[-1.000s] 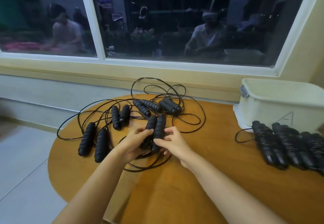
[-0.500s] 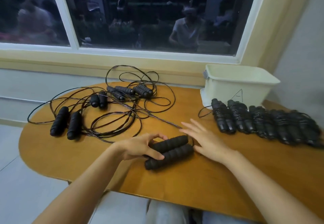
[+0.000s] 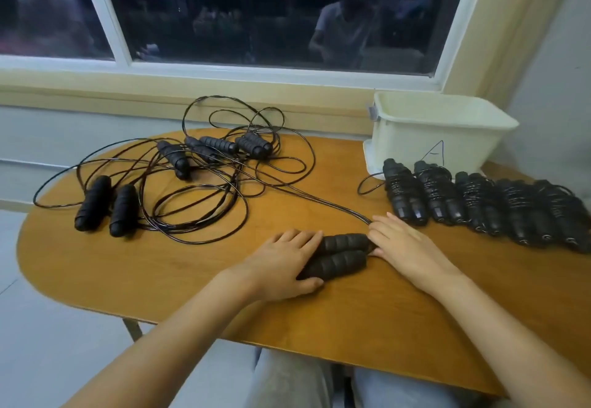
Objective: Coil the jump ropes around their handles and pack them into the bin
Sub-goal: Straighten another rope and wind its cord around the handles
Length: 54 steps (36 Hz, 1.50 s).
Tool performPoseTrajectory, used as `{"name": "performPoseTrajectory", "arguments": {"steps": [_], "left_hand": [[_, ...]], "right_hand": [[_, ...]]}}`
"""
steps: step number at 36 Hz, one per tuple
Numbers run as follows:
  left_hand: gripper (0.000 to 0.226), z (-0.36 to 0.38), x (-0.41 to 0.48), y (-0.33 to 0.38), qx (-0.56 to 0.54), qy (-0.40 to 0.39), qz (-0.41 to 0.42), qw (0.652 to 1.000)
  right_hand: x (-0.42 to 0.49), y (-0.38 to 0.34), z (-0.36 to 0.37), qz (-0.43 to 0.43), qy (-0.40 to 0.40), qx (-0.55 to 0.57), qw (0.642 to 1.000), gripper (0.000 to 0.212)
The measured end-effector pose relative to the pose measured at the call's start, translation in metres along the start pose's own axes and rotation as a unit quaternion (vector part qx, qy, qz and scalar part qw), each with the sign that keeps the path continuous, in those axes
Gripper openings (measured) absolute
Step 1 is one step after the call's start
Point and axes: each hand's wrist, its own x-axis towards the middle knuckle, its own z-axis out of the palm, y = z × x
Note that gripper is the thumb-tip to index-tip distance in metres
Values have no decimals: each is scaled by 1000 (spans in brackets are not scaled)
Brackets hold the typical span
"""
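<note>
Grip of left hand [image 3: 284,260] curls round 2 handles [image 3: 343,254]; right hand [image 3: 406,247] lies flat against their ends.

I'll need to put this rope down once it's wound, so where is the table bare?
Bare wood runs along the near edge of the table, between the loose ropes and your left hand, and again right of your right hand. The far left and the coiled ropes by the bin are crowded.
</note>
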Motion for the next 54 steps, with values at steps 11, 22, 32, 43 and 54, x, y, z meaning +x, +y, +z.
{"name": "performPoseTrajectory", "arguments": {"steps": [11,22,32,43,54], "left_hand": [[72,19,12,-13,12,86,43,995],[69,20,16,-21,-66,81,74,992],[70,22,17,-23,-114,98,89,985],[67,26,17,-24,-133,89,100,982],[59,34,3,-38,-126,98,75,984]], "right_hand": [[-27,24,2,31,28,82,996,34],[-45,21,13,31,91,168,981,44],[-48,23,24,36,74,227,970,35],[-49,20,18,29,76,215,973,36],[-48,20,7,91,25,192,977,36]]}}
